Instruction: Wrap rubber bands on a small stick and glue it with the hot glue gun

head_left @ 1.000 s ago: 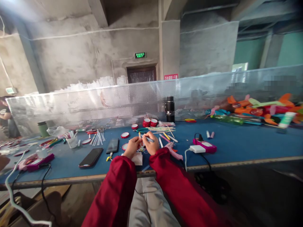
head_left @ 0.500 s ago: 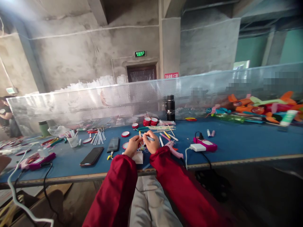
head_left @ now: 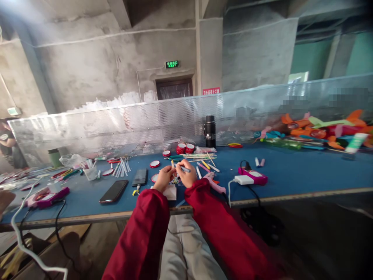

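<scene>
My left hand [head_left: 163,177] and my right hand [head_left: 186,175] meet over the blue table [head_left: 291,175], both in red sleeves. The right hand's fingers are closed round a thin blue stick [head_left: 184,169] that pokes out to the right. The left hand pinches a small piece held against the stick's other end; I cannot make out what it is. Small colourful bits [head_left: 177,181] lie just under the hands, and a white pad [head_left: 170,192] sits below the left wrist.
A black phone [head_left: 113,191] lies to the left. A pink glue gun [head_left: 215,184], white adapter [head_left: 243,179] and pink device [head_left: 253,175] lie right. Red tape rolls [head_left: 184,148] and a black flask [head_left: 210,131] stand before the perforated metal screen [head_left: 116,128]. Colourful toys [head_left: 320,132] are far right.
Both hands stay together on the stick. The view has tilted slightly, so the table and the hands sit a little higher in the picture.
</scene>
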`<state>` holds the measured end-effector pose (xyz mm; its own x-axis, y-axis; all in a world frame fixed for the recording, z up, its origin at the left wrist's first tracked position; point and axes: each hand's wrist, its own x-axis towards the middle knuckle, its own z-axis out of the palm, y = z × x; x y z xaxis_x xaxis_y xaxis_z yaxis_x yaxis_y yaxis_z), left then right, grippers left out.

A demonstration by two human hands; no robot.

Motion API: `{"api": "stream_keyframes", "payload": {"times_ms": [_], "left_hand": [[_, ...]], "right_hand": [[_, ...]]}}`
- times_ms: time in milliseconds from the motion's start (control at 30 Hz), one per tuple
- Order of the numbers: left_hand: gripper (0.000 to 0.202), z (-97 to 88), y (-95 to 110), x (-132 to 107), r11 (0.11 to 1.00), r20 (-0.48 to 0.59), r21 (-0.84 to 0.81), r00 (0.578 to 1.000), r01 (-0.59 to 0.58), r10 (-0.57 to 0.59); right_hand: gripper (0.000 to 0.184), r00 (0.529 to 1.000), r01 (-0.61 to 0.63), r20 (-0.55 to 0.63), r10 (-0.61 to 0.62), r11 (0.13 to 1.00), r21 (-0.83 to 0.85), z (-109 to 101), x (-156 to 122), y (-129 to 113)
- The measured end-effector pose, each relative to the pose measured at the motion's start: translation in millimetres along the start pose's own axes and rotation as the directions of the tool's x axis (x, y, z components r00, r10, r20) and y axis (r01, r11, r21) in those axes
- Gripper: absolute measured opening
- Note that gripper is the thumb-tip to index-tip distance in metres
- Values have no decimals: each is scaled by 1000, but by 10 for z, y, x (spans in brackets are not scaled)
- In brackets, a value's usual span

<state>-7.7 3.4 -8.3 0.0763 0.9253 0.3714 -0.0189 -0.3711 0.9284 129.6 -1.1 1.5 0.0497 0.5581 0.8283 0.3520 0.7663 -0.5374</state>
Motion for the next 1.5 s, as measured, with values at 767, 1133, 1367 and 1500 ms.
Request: {"api": "stream_keyframes", "payload": {"times_ms": [767, 1133, 1367, 1500], "left_hand": [[47, 24, 63, -24, 1000, -18, 3, 1000, 16, -16], [46, 27, 53, -20, 1000, -16, -5, 1000, 18, -18], [47, 35, 65, -26, 999, -11, -23, 1000, 27, -28], [46, 40, 95, -38, 999, -11, -21, 999, 34, -34]], "right_hand": [[20, 1000, 20, -9, -20, 1000, -9, 1, 10, -7], [19, 1000, 17, -17, -17, 1000, -14, 25, 9, 21], [18, 1000, 9, -9, -9, 1000, -18, 27, 8, 23], [18, 1000, 8, -7, -8, 1000, -12, 30, 7, 18]]}}
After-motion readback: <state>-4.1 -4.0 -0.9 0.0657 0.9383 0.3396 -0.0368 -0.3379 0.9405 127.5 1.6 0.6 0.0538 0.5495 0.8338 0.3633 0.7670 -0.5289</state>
